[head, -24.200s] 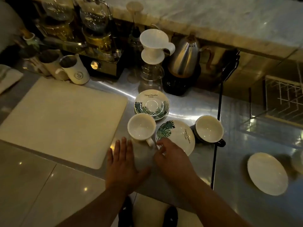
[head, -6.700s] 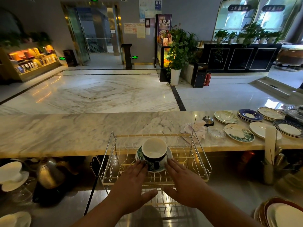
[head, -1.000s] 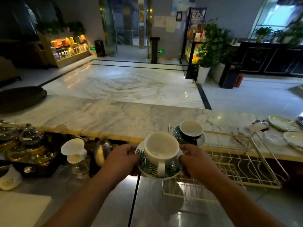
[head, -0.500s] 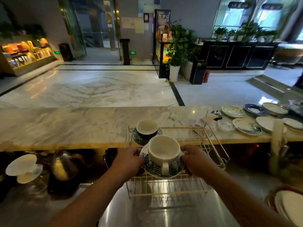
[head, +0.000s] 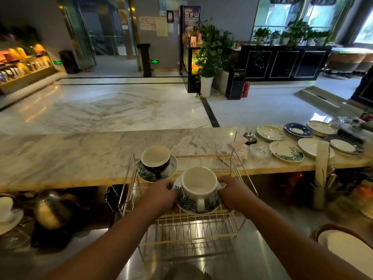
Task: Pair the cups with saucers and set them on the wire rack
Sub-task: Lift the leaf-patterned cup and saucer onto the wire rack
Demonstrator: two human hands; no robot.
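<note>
A white cup [head: 198, 184] stands on a leaf-patterned saucer [head: 187, 203], handle toward me. My left hand [head: 161, 195] grips the saucer's left rim and my right hand [head: 232, 193] grips its right rim, holding the pair over the top shelf of the gold wire rack [head: 181, 229]. I cannot tell whether the saucer touches the wires. At the rack's back left corner a dark cup with a white inside [head: 155, 159] sits on a second leaf saucer [head: 171, 168].
A marble counter [head: 80, 154] runs behind the rack, with several plates [head: 286, 151] and a glass dish [head: 260, 150] at the right. A steel kettle [head: 54, 211] stands low at the left. Stacked plates [head: 343, 245] lie at the lower right.
Both hands have carried the white cup and saucer forward and to the right of the dark cup, lower over the rack's top shelf.
</note>
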